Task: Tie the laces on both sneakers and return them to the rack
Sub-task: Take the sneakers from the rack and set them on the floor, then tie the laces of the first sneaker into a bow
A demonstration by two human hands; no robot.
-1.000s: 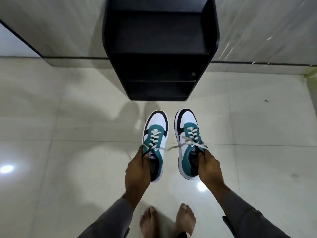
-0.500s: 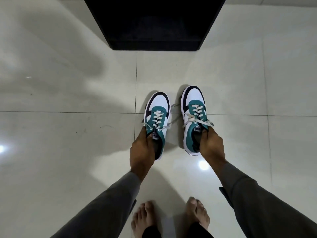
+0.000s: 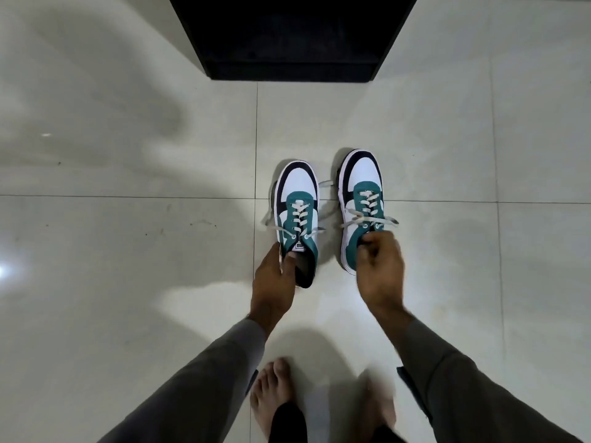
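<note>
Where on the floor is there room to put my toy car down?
Bare tile lies left of the left sneaker, right of the right sneaker, and between their toes and the black rack. It is crowded between the sneakers, where loose laces trail.

I look down at two sneakers on the pale tiled floor (image 3: 128, 282), toes pointing toward the black rack (image 3: 291, 43). My left hand (image 3: 271, 282) grips the heel opening of the left sneaker (image 3: 297, 215); my right hand (image 3: 379, 266) is curled at the collar of the right sneaker (image 3: 363, 199). Both pairs of white laces lie loose — ends splayed sideways, untied. My bare feet (image 3: 271, 394) stand just behind, grey sleeves reaching forward.
</note>
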